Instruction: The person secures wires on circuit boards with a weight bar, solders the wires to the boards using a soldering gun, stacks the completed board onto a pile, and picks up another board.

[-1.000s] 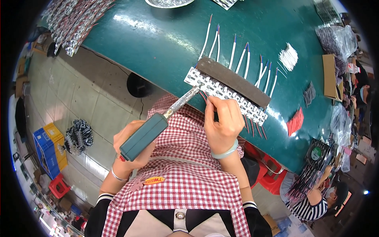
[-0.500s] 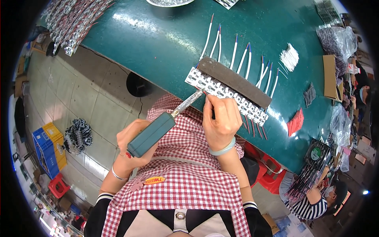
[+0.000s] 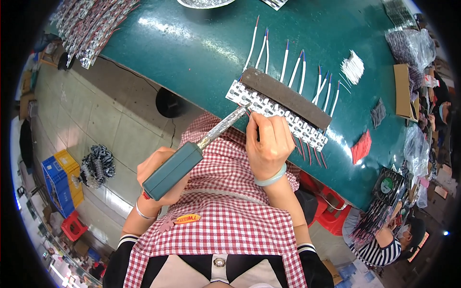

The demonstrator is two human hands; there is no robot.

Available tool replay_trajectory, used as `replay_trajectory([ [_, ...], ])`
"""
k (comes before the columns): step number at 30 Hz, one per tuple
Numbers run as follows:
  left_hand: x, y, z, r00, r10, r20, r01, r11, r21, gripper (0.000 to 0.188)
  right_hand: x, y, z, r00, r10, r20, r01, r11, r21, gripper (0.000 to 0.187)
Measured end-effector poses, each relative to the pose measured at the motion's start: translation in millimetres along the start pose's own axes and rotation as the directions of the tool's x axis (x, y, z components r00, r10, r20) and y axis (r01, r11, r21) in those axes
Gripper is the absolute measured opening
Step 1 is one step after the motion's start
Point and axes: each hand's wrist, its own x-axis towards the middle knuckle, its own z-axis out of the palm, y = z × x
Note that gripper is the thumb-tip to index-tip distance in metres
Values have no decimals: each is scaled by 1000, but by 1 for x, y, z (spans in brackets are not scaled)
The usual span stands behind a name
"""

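Observation:
My left hand [image 3: 162,161] is wrapped round the dark green, boxy handle of a soldering iron [image 3: 174,171]. Its metal shaft slants up and right, and the tip meets the near edge of a strip of white circuit boards [image 3: 269,109]. Just right of that tip, my right hand [image 3: 270,144] is closed in a pinch on a thin red wire [image 3: 249,112], mostly hidden by the fingers. A dark flat bar [image 3: 285,98] lies along the strip, over the ends of several white-sleeved cables [image 3: 284,62]. Several red wires [image 3: 314,156] hang from the strip's near edge, right of my hand.
On the green table [image 3: 192,62] lie bundles of white [image 3: 353,68], grey [image 3: 378,114] and red wires [image 3: 361,147]. Finished-looking strips [image 3: 93,29] are heaped far left. A metal bowl [image 3: 206,2] sits at the far edge. A person in stripes [image 3: 382,252] works at lower right, beside a fan [image 3: 386,186].
The soldering iron's handle and my left hand have shifted slightly down and left, while the tip stays near the same board. My right hand has barely moved.

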Motion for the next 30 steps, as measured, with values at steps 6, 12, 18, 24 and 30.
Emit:
replay_trajectory([
  [6,0,7,7,998,-68,1,68,994,-82,23,-1,3,-14,998,48,45,-46,998,-37,18],
  [12,-36,-7,15,958,-282,-51,274,954,-121,22,-4,31,-76,984,175,17,-176,976,126,13],
  [18,-54,-32,9,942,-334,25,333,927,-174,39,-18,136,-169,878,394,-272,-469,821,-325,5],
  [24,-47,-21,16,867,-494,56,490,828,-272,38,-14,222,-209,925,303,-228,-379,771,-511,10],
  [30,-49,-30,22,930,-364,-53,343,911,-227,39,6,270,-234,953,283,112,-161,781,-604,10],
])
